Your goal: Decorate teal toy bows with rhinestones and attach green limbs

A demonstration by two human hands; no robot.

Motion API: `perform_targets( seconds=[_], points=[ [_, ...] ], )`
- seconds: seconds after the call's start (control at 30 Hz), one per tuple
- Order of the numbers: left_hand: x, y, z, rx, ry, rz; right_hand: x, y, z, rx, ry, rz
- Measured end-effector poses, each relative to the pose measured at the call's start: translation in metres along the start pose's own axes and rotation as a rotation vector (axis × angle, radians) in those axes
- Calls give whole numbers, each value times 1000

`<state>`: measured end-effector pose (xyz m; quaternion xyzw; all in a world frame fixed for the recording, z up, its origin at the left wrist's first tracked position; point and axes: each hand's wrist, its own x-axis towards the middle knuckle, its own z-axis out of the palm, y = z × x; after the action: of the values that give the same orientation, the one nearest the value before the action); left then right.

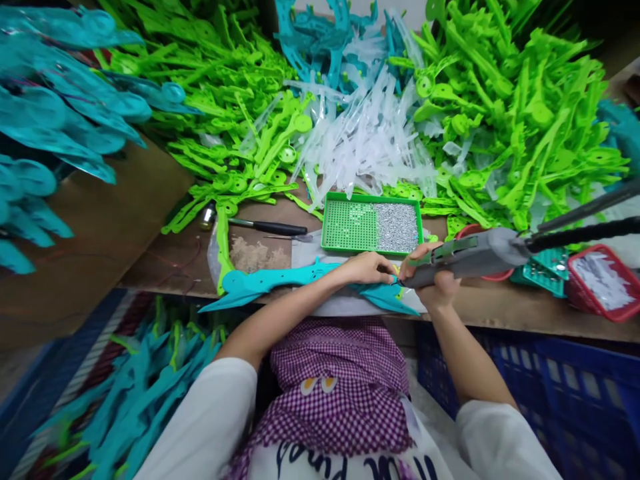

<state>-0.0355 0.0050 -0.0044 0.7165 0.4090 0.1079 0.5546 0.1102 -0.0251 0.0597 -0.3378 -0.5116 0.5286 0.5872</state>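
A long teal plastic part (pixel 280 279) lies across the front edge of the bench, a green plastic piece (pixel 223 247) at its left end. My left hand (pixel 370 268) rests over the part's right side, its fingers pinched closed on it. In my right hand (pixel 437 283) is a grey power screwdriver (pixel 465 257), gripped round its body and pointing left. Its tip meets the fingertips of my left hand; any screw there is too small to make out. Just behind, a green tray (pixel 345 223) holds many small silvery screws (pixel 397 225).
Heaps of green parts (pixel 530 120) and clear plastic strips (pixel 360 140) fill the back. A hammer (pixel 270 227) lies left of the tray. Teal parts (pixel 60 100) crowd the left. A red basket (pixel 605 283) stands right; a blue crate (pixel 540 393) sits below.
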Motion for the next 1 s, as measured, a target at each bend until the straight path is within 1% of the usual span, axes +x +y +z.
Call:
perform_targets(
  seconds=[0.17,0.33,0.43,0.47,0.53,0.63,0.7,0.73,0.8,0.9,1.0],
  points=[
    [1,2,1,13,18,-17,-2,6,-1,27,-66,50],
    [1,2,1,63,18,-24,-6,11,-2,70,-128,18],
    [0,0,1,98,21,-26,-5,7,-5,70,-163,0],
    [0,-1,1,105,18,-19,-1,3,-5,65,-159,-4],
    [1,-4,1,115,10,6,13,-5,-2,61,-107,-45],
    [2,-5,1,110,9,8,52,-8,15,71,37,-152],
    [1,-4,1,88,37,-31,81,4,31,37,110,-144],
    [0,-3,0,77,49,-49,94,13,39,-7,122,-134],
    [-2,0,-1,70,57,-68,113,34,52,-49,106,-125],
    [-4,5,-3,77,41,-80,125,62,63,-36,64,-142],
    [-5,6,-3,74,50,-91,125,78,64,-40,40,-143]
  ],
)
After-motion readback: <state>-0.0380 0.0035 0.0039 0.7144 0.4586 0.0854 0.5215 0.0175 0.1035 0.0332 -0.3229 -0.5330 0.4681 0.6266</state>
